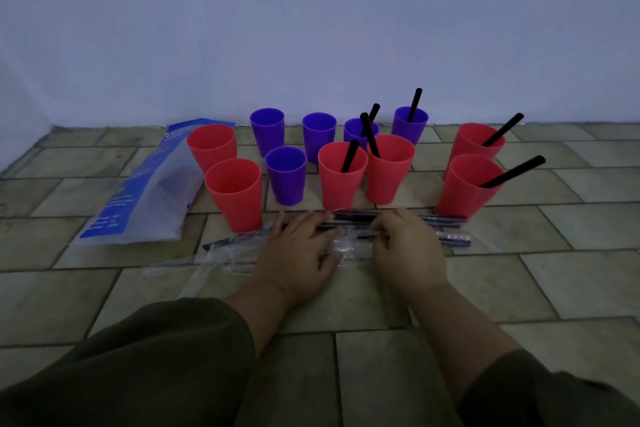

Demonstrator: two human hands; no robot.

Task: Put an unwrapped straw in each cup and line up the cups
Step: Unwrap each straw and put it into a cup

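Observation:
Several red and purple cups stand on the tiled floor. Black straws lean in four red cups [465, 184] and two purple cups [409, 123] on the right. Two red cups [233, 194] and three purple cups [286, 175] on the left hold no straw. In front of the cups lie wrapped black straws [446, 221] and loose clear wrappers [221, 262]. My left hand [298, 253] rests with spread fingers on the straw pile. My right hand [405, 246] has its fingers curled down onto a wrapped straw; the grip itself is hidden.
A blue and clear plastic bag [145, 191] lies flat at the left beside the red cups. A pale wall [311, 28] rises right behind the cups. My dark sleeves fill the bottom of the view.

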